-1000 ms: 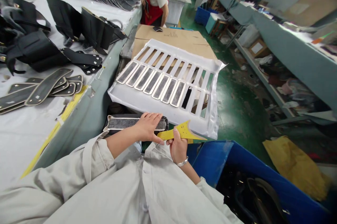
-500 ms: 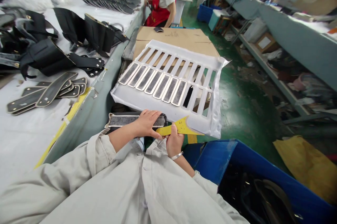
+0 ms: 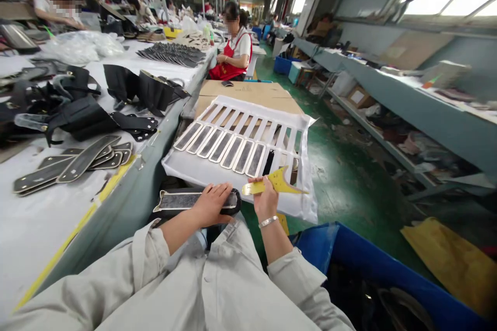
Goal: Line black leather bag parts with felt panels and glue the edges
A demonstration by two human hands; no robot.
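Note:
My left hand (image 3: 212, 204) lies flat, fingers together, on a long dark strap piece (image 3: 182, 200) that rests on my lap. My right hand (image 3: 264, 199) is closed on the handle of a yellow scraper (image 3: 276, 183), held up just off the near edge of a white slotted frame (image 3: 202, 168). Several grey glued strap pieces (image 3: 219, 144) lie in the frame's left slots; the right slots stand open. The frame rests on a brown cardboard box (image 3: 248, 90).
A long white worktable (image 3: 46, 206) on my left carries stacked strap pieces (image 3: 73, 162) and black bag parts (image 3: 77, 113). A blue bin (image 3: 349, 258) sits at my right knee. A person in a red apron (image 3: 235, 56) sits beyond the box. Green floor and shelving lie right.
The camera has tilted up, showing more of the hall. My right hand has lifted the scraper away from my left hand, which stays on the strap piece.

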